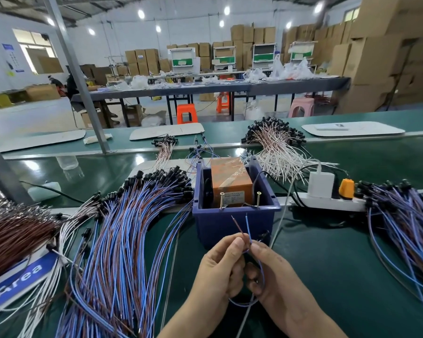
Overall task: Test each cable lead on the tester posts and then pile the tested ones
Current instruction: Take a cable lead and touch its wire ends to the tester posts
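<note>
A cable lead (248,230) is pinched by left hand (220,267) and right hand (271,272), ends spread before the blue bin (230,228), in which tester posts (222,200) and an orange box (230,181) are housed; a lead pile (122,240) is banked leftward.

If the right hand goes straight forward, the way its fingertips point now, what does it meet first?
Probably the front wall of the blue bin, below the right tester post; the blue wire end of the cable lead that the right hand pinches would touch first. Depth is unclear.
</note>
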A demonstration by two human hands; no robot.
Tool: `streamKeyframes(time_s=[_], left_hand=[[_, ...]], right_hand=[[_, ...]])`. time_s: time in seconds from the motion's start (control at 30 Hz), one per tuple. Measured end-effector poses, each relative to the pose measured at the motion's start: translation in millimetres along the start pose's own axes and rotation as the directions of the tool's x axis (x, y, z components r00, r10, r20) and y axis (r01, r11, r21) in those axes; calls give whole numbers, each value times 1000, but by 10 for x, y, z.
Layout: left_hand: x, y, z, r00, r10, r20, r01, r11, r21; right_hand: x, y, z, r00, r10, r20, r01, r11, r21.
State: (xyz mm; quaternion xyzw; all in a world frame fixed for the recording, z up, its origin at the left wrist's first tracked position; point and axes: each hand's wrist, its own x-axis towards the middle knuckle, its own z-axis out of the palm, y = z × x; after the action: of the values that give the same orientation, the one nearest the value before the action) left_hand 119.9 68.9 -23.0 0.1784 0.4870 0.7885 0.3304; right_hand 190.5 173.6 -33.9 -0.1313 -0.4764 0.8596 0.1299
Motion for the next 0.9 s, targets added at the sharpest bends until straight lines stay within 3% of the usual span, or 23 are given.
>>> streamKeyframes(time_s=[0.27,0.37,0.5,0.63,0.77,0.9], left_hand=[[42,-22,-37,1000,-4,11,4,1000,-9],[44,-29,-51,996,-46,83,49,998,-35],[36,-7,-14,983,-124,134,125,992,3],[46,46,-42,988,-102,114,107,993,-42],[30,80,-88,984,-70,162,77,996,-38],[61,17,-91,994,-24,109,30,998,-55]], right_hand=[[33,1,4,999,9,-43,-8,1000,25],[30,-23,-33,999,13,-32,-11,998,62],[34,-108,-78,987,-3,-163,36,980,196],[58,-145,-131,974,-16,-226,86,949,305],[39,-110,-119,990,25,-137,11,968,252],[52,-75,-113,997,5,-77,11,979,203]])
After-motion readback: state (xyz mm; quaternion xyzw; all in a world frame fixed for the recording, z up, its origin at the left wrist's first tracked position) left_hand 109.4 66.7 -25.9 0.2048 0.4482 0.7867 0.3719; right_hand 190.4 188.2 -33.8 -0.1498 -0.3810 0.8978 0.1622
